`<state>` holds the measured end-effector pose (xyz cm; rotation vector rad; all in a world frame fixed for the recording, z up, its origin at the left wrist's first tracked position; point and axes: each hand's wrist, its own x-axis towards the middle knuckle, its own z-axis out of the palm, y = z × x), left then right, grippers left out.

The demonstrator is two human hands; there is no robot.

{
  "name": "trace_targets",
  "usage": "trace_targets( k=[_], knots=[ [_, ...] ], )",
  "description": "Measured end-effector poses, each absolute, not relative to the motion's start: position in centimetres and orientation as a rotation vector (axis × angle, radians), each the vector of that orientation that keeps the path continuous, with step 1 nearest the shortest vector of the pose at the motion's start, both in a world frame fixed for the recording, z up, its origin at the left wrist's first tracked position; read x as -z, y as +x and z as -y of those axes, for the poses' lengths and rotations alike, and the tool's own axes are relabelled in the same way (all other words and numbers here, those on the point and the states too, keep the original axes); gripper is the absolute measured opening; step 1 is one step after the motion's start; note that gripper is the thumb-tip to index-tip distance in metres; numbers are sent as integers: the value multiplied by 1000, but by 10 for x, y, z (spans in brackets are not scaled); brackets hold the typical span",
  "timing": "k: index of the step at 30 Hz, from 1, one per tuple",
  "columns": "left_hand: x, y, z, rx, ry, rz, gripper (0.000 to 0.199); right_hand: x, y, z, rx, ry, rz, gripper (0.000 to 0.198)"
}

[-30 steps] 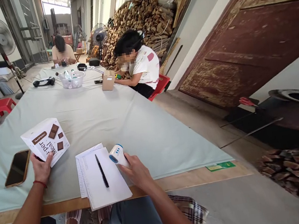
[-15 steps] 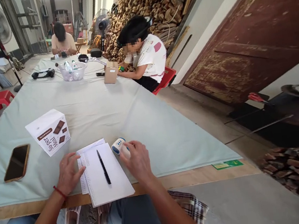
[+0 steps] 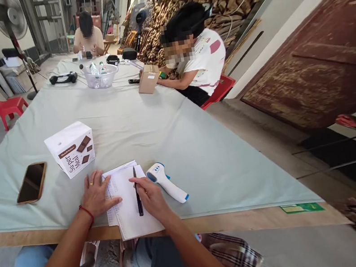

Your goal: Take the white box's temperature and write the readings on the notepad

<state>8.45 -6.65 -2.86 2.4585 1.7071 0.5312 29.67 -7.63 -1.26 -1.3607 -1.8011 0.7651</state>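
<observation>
Pressed on the left side of the stacked paper sheets (image 3: 130,223) is my left hand (image 3: 97,195), its fingers spread and holding nothing. A black pen (image 3: 140,206) is over the top sheet, pointing away from me. My right hand (image 3: 151,197) has its fingers closed on the pen, the index finger crossing it; the thumb is partly hidden. Just right of the papers a white and blue infrared thermometer (image 3: 169,187) lies on its side, apart from my right hand. Small handwriting runs down the sheets' left edge.
A white meal box (image 3: 77,157) and a phone (image 3: 32,183) lie to the left on the cloth-covered table (image 3: 204,170). Farther off are a clear plastic basin (image 3: 102,80) holding bottles and a cardboard box (image 3: 148,79). Two other people sit at the table.
My right hand has let go of the thermometer and moved left onto the pen, which has turned slightly. My left hand stays on the papers. The view has shifted left.
</observation>
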Motion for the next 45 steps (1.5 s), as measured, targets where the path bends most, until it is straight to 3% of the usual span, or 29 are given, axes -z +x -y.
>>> trace_targets(
  k=[4, 8, 14, 17, 24, 28, 45],
  knots=[
    [28, 87, 64, -459, 2426, -1735, 79, 14, 300, 81, -1012, -1080, 1543, 42],
    [28, 89, 64, -456, 2398, -1747, 80, 9, 290, 77, -1123, -1078, 1312, 34],
    [26, 91, 66, -494, 2386, -1757, 78, 10, 269, 68, -1319, -1145, 1097, 51],
    [24, 91, 67, -490, 2418, -1759, 76, 19, 261, 68, -1311, -1179, 1062, 48],
    [20, 91, 71, -461, 2447, -1794, 66, 28, 258, 71, -1122, -1212, 1164, 13],
    [18, 93, 72, -487, 2422, -1802, 54, 28, 260, 72, -1099, -1236, 1257, 14],
    [16, 97, 73, -427, 2390, -1810, 60, 33, 256, 75, -961, -1244, 1434, 12]
  ],
)
